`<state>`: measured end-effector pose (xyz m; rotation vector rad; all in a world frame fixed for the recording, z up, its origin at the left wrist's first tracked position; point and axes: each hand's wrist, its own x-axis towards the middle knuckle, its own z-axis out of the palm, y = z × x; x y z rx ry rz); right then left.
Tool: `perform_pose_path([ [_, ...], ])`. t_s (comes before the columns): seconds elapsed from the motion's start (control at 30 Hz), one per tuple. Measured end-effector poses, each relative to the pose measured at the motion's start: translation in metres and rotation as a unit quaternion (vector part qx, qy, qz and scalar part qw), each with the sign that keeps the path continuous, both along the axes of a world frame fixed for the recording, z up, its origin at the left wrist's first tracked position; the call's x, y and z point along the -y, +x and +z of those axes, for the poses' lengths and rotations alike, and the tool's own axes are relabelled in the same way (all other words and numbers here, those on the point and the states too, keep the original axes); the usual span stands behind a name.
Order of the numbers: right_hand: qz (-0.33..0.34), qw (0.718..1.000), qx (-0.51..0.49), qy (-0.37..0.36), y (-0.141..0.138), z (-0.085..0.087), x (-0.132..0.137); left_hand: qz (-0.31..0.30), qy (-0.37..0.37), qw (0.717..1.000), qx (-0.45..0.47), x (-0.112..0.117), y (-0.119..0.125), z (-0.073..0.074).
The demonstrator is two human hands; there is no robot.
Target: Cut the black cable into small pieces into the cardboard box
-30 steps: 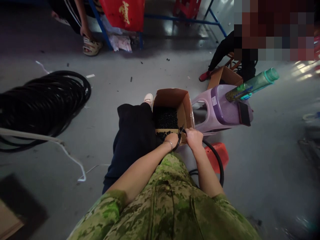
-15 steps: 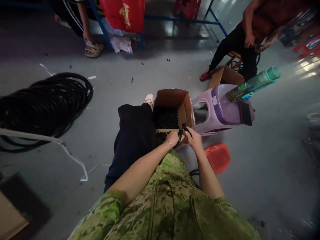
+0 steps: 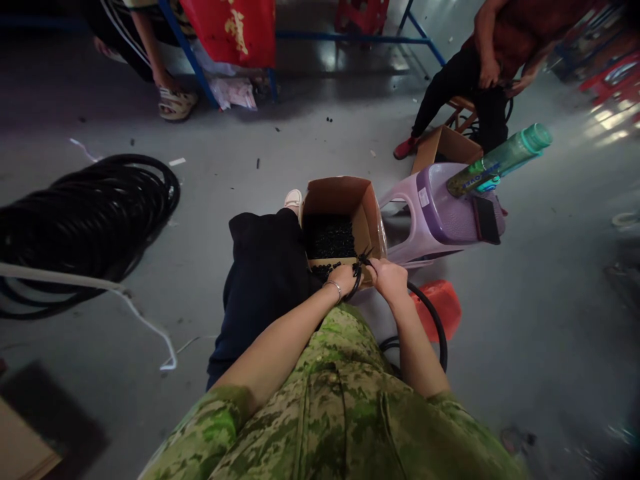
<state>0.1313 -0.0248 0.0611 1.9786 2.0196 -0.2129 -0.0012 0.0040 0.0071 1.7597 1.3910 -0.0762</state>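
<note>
My left hand is closed around the handles of black scissors, whose blades point over a brown cardboard box. My right hand is closed on the end of a black hose, which loops down behind my right forearm. The two hands nearly touch at the scissor blades, just above the box's near edge. Small black cut pieces fill the bottom of the box. A bracelet sits on my left wrist.
A big coil of black hose lies on the floor at left with a white strap across it. A purple stool bearing a green bottle stands right of the box, a red stool below it. Two people sit at the back.
The black hose loop has come back into sight behind my right forearm after being hidden half a second ago. The view has shifted slightly; the hands stay at the box edge.
</note>
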Motion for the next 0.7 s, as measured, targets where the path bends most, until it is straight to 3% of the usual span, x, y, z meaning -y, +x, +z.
perform_pose_path([
  [0.2, -0.010, 1.000, -0.001, 0.007, -0.002, -0.005, 0.000, -0.006, 0.003, 1.000, 0.013, 0.000, -0.001, 0.005],
  [0.47, -0.026, 0.997, -0.071, 0.019, -0.003, -0.013, 0.000, 0.039, -0.011, 0.998, 0.041, -0.003, 0.000, 0.001],
  [0.7, -0.037, 0.972, -0.223, 0.066, 0.017, -0.028, 0.000, 0.036, 0.003, 0.996, 0.079, 0.000, 0.004, -0.002],
])
